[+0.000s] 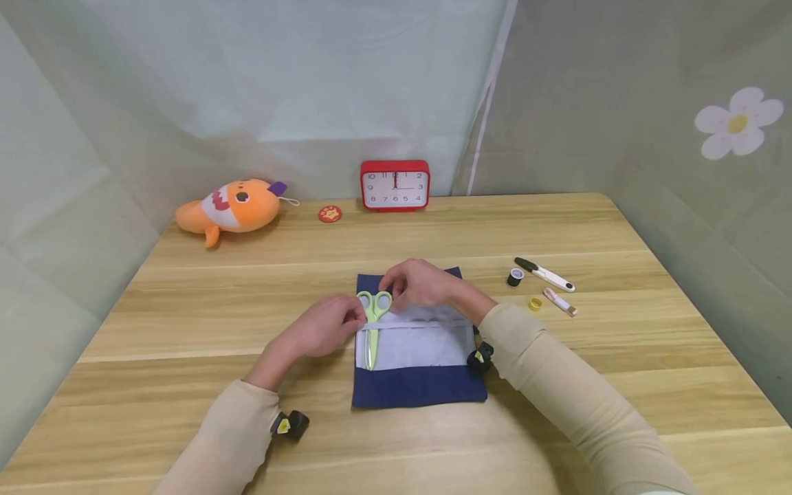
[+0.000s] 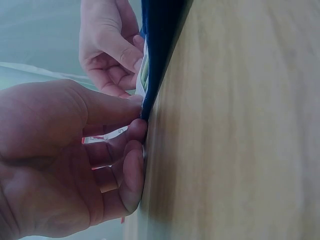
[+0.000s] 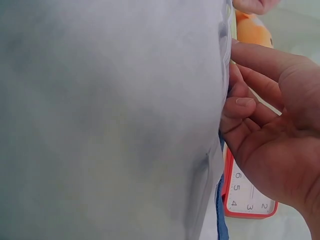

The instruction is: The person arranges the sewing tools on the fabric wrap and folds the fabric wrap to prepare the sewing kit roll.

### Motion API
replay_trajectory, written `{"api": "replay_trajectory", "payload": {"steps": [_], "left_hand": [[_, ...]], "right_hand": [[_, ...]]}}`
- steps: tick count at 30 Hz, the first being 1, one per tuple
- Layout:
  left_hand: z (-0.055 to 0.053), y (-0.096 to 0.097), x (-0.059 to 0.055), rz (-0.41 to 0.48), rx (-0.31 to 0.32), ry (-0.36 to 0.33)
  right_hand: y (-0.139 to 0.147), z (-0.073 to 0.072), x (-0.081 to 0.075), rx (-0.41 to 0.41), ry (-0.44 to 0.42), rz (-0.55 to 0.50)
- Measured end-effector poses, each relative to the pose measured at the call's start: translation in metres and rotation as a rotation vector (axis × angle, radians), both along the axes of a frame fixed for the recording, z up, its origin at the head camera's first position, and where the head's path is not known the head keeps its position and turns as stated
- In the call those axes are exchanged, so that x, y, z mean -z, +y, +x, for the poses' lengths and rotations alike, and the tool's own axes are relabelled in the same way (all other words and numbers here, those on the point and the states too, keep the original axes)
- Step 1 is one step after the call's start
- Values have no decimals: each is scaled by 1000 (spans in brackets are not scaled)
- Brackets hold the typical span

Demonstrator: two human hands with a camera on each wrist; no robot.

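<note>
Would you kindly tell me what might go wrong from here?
The green scissors might slip if the navy cloth is lifted or tilted: a narrow pale strip crosses them, with their handles above it.

The left hand's fingers are right beside the scissors, so a tug at the cloth's edge might shift them.

The right sleeve is close to the small yellow item and might knock it.

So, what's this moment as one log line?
left hand: pinches cloth edge; right hand: beside scissors; scissors: on cloth, under strip; spool: off cloth
</note>
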State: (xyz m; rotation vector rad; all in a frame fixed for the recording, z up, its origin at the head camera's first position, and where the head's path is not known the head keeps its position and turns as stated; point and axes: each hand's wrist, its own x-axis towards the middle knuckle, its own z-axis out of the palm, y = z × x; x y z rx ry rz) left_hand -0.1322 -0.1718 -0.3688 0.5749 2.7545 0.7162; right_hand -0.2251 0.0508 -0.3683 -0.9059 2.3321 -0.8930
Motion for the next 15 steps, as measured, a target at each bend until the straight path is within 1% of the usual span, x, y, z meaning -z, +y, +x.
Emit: {"api": "replay_trajectory", "payload": {"steps": [15], "left_hand": [[0, 0, 1, 1, -14, -14]], "right_hand": [[1, 0, -1, -15, -18, -3]]}}
